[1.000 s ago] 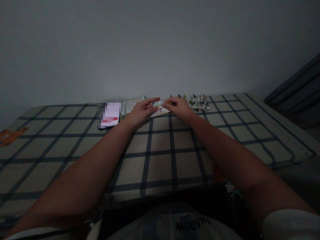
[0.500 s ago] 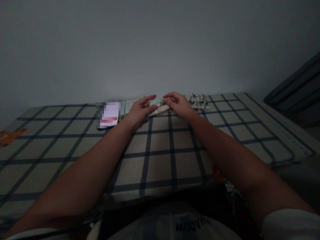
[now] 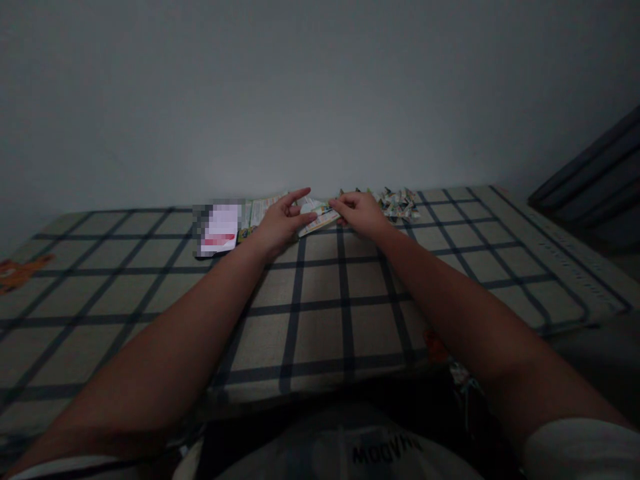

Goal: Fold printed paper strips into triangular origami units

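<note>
A printed paper sheet [image 3: 316, 224], white with coloured patches, lies at a slant between my hands near the wall. My right hand [image 3: 363, 212] pinches its right end between thumb and bent fingers. My left hand [image 3: 281, 223] is at its left end, thumb reaching over the paper and index finger stretched out apart from it; its lower fingers are partly hidden. Just beyond my right hand is a pile of small folded paper pieces [image 3: 399, 203]. Another printed sheet [image 3: 259, 212] lies behind my left hand, partly covered by it.
A phone [image 3: 219, 230] with a lit, blurred screen stands left of the sheets. The checked cloth [image 3: 320, 320] covers the table up to the plain wall [image 3: 320, 100]. An orange figure [image 3: 23, 272] shows at the left edge, and dark slats [image 3: 590, 167] at the right.
My right hand's fingers have closed into a tighter pinch on the paper, uncovering folded pieces behind. My left index finger has straightened slightly. The phone has not moved.
</note>
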The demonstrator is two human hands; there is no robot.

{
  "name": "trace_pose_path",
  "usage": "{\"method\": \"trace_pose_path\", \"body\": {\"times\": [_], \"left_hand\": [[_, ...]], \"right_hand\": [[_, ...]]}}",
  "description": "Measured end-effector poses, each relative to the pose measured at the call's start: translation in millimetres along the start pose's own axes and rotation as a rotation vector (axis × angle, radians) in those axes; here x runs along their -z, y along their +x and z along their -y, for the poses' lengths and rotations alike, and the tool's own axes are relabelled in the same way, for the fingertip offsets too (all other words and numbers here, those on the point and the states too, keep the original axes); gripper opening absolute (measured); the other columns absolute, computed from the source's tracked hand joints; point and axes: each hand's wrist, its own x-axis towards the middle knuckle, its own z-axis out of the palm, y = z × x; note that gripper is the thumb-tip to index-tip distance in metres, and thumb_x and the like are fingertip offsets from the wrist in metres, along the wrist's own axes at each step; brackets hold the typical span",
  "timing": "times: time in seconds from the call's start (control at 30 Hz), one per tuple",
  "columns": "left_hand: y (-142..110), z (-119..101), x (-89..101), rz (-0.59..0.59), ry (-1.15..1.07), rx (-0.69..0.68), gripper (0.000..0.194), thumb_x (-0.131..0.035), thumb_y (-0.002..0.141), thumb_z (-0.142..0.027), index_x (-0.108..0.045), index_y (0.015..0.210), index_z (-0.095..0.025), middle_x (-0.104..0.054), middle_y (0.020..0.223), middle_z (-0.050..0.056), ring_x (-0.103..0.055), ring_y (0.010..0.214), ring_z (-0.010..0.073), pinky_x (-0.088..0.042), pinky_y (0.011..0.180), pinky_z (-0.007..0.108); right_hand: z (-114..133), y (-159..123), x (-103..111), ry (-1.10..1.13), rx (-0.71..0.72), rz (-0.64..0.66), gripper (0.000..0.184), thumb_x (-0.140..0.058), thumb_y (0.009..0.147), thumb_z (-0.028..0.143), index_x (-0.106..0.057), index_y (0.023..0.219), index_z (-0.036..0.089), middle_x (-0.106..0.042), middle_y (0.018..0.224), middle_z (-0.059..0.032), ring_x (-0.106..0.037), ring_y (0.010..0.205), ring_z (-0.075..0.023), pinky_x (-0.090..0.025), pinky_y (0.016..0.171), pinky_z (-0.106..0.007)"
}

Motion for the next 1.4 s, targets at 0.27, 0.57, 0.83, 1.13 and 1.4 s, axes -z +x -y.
{"method": "trace_pose_path", "body": {"times": [0.27, 0.57, 0.83, 1.13, 1.4], "left_hand": [[-1, 3, -1.5, -0.008, -0.007, 0.007, 0.079, -0.089, 0.069, -0.020, -0.063, 0.144, -0.020, -0.069, 0.077, -0.001, -0.064, 0.063, 0.0122, -0.051, 0.062, 0.024], [0, 4, -5.0, -0.073, -0.035, -0.019, 0.076, -0.086, 0.069, -0.016, -0.064, 0.142, -0.018, -0.076, 0.090, 0.004, -0.070, 0.075, 0.0145, -0.057, 0.073, 0.028], [0, 6, -6.5, -0.010, -0.015, 0.139, 0.055, -0.093, 0.061, -0.021, -0.077, 0.113, -0.013, -0.078, 0.088, 0.008, -0.072, 0.073, 0.0173, -0.057, 0.071, 0.031], [-4, 3, -7.8, 0.063, -0.039, 0.170, 0.037, -0.097, 0.064, -0.037, -0.080, 0.087, -0.013, -0.079, 0.087, 0.010, -0.070, 0.074, 0.0175, -0.054, 0.072, 0.031], [-3, 1, -11.8, -0.018, -0.116, 0.084, 0.038, -0.098, 0.061, -0.037, -0.078, 0.085, -0.015, -0.079, 0.087, 0.008, -0.071, 0.074, 0.0173, -0.055, 0.072, 0.031]], "right_hand": [[0, -1, -3, 0.027, -0.006, -0.008, 0.045, -0.065, 0.093, 0.058, -0.067, 0.074, 0.017, -0.059, 0.058, 0.0000, -0.054, 0.059, -0.0137, -0.041, 0.062, -0.028], [1, 2, -7, 0.295, -0.140, 0.008, 0.043, -0.071, 0.092, 0.059, -0.068, 0.079, 0.017, -0.064, 0.066, -0.0014, -0.056, 0.056, -0.0113, -0.047, 0.054, -0.024], [-2, 2, -6, 0.217, -0.057, 0.040, 0.035, -0.072, 0.090, 0.049, -0.068, 0.076, 0.017, -0.064, 0.066, -0.0001, -0.054, 0.055, -0.0111, -0.047, 0.057, -0.025], [-1, 3, -5, 0.207, -0.001, 0.000, 0.046, -0.073, 0.084, 0.063, -0.068, 0.079, 0.018, -0.063, 0.067, 0.0000, -0.054, 0.059, -0.0117, -0.047, 0.059, -0.026], [7, 1, -10, 0.313, -0.095, -0.024, 0.043, -0.071, 0.090, 0.063, -0.065, 0.086, 0.020, -0.065, 0.073, 0.0000, -0.056, 0.060, -0.0112, -0.049, 0.057, -0.024]]}}
